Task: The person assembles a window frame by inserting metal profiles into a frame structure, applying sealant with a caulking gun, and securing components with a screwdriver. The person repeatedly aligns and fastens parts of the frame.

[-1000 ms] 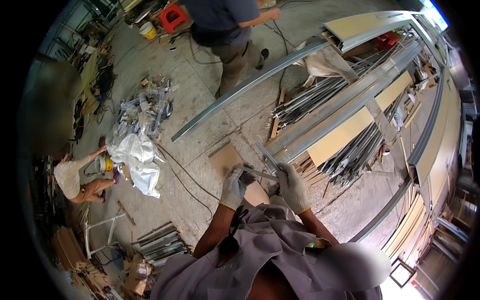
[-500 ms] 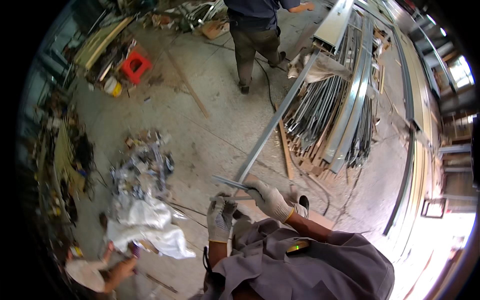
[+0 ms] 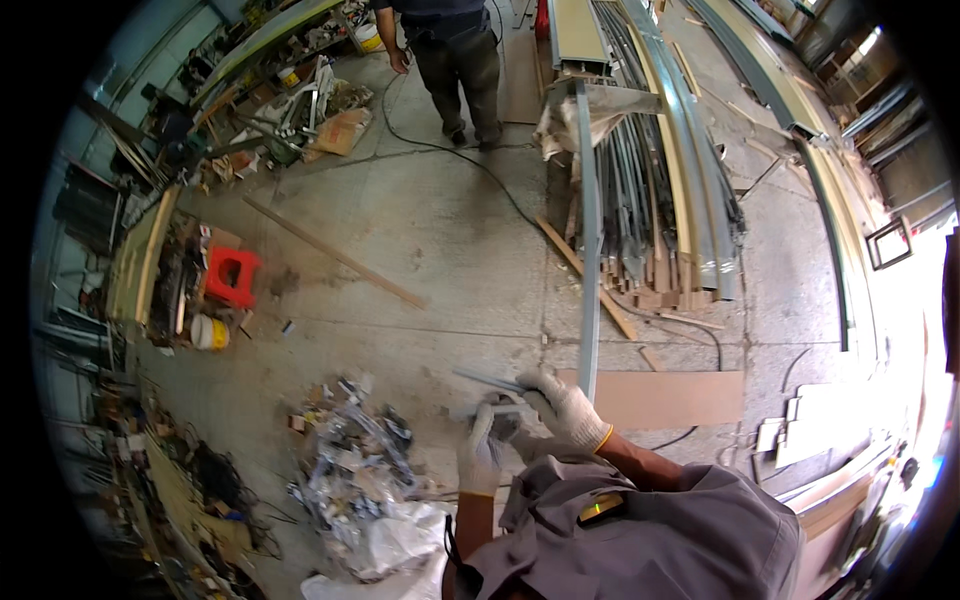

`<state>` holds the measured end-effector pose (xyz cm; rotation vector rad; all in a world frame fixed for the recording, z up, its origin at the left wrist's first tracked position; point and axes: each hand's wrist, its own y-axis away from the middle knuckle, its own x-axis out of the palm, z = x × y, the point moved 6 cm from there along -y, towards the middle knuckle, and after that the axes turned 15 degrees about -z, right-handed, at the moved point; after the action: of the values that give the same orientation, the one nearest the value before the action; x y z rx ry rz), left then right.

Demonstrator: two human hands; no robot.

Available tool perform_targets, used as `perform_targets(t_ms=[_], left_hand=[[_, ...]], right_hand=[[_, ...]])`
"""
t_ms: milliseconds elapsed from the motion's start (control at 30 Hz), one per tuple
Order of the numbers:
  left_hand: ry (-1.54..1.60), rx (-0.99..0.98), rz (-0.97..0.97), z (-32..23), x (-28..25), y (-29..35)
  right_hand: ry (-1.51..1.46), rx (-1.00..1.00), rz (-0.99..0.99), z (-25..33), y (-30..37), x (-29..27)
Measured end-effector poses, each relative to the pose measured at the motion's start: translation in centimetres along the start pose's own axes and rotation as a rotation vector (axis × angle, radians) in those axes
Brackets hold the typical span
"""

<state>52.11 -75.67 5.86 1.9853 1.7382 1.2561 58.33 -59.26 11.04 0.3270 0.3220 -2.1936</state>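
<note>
My left hand [image 3: 478,462], in a white work glove with a yellow cuff, is closed in front of my body, around a short pale strip [image 3: 505,409]. Just to the right, my gloved right hand [image 3: 568,411] grips a thin grey strip [image 3: 484,378] that sticks out to the left. The two hands are close together, and glove fingers hide much of both strips. Beyond my right hand, a long grey metal bar [image 3: 590,250] runs away from me to the far stack. Whether its near end touches my right hand is unclear.
Dark metal profiles [image 3: 625,190] lie bundled at the right, with a brown board [image 3: 675,399] nearer me. Plastic wrap scraps [image 3: 360,455] and white sheeting [image 3: 400,545] lie at left. A person [image 3: 455,65] stands ahead; a red stool [image 3: 231,278] sits far left.
The view has swung, so the long bar now stands nearly straight ahead. Both hands keep their strips. The hand and arm of someone at the lower left are out of view.
</note>
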Motion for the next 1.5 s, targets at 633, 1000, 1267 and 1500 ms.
perform_targets(t_ms=[633, 1000, 1267, 1500], left_hand=[[-0.186, -0.109, 0.008, -19.5, 7.8, -32.8], [-0.301, -0.173, 0.528, -14.7, 63.3, -54.6], [-0.396, -0.389, 0.31, -0.1, 83.1, -68.7], [-0.403, -1.065, 0.69, 1.8, 84.7, -69.1]], right_hand=[[-0.071, 0.294, -0.707, -0.8, -21.6, -1.6], [-0.453, 0.67, -1.139, -11.3, -26.8, -14.1], [-0.504, 0.7, -1.131, -18.3, -38.6, -22.2], [-0.719, 0.589, -1.028, -25.9, -48.8, -26.7]])
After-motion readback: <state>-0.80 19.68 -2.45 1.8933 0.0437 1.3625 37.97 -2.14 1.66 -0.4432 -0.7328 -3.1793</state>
